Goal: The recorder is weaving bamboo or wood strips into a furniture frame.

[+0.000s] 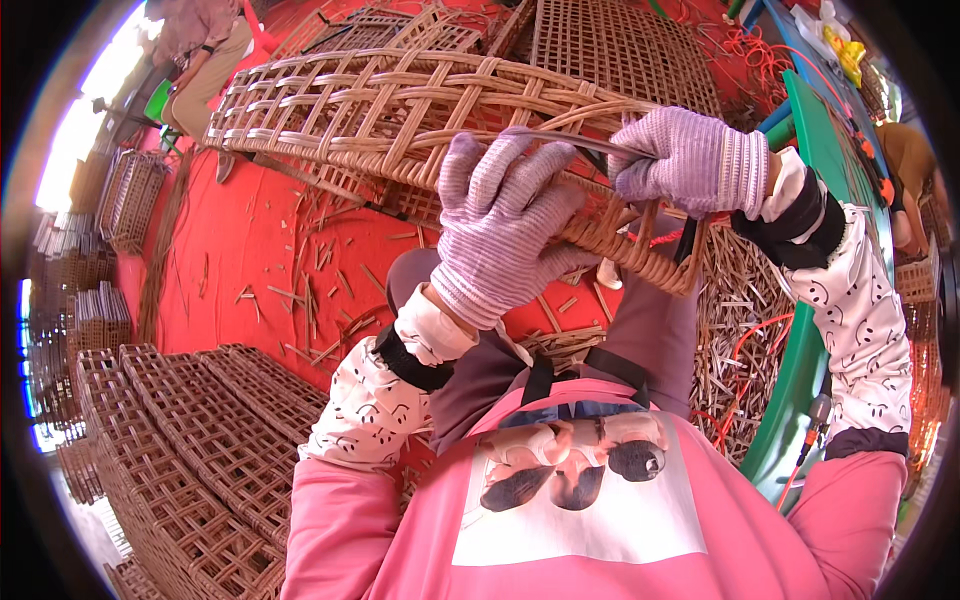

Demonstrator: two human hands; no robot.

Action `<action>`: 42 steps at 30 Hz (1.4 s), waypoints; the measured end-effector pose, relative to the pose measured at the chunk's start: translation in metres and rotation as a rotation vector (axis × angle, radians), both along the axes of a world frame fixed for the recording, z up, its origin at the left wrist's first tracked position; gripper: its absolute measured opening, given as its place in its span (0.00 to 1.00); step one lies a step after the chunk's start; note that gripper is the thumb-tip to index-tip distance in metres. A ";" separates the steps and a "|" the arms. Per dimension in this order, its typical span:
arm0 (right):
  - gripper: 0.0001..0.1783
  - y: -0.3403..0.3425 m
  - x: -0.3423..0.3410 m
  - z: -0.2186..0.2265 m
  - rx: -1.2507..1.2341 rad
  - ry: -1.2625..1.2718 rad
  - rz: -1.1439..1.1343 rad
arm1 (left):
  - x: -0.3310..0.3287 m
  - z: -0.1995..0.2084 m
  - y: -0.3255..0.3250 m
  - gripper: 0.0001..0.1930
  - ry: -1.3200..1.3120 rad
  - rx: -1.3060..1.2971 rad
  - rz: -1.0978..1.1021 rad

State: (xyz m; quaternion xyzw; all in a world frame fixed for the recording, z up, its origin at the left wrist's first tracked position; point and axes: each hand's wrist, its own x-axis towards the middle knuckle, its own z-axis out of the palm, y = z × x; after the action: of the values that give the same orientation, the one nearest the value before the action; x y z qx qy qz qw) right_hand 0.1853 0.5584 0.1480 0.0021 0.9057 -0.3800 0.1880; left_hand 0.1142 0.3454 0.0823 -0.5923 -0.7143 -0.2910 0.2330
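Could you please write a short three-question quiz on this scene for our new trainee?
1. True or false: the left hand and the right hand both wear striped gloves.
2. Which covers the floor under the scattered strips?
A. Bare green grass
B. A red covering
C. White tiles
3. Fill in the blank: the fist closed around the thin dark rod, over the woven basket, is the person's ____ hand.

Key: 1. True. 2. B. 3. Right.
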 end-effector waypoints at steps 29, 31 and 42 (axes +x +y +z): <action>0.06 -0.008 -0.007 0.010 -0.004 -0.076 -0.133 | 0.000 0.000 0.006 0.26 -0.095 0.034 0.061; 0.06 -0.008 -0.005 0.012 -0.046 -0.107 -0.168 | 0.000 0.000 0.006 0.26 -0.099 0.026 0.059; 0.04 -0.004 -0.002 0.002 -0.042 -0.020 -0.113 | 0.002 0.006 0.002 0.25 -0.111 -0.040 0.026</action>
State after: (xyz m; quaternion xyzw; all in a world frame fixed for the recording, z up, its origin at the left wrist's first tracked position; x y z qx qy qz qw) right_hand 0.1830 0.5541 0.1501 0.0530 0.8941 -0.4088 0.1752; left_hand 0.1166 0.3475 0.0881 -0.5703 -0.7395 -0.3061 0.1851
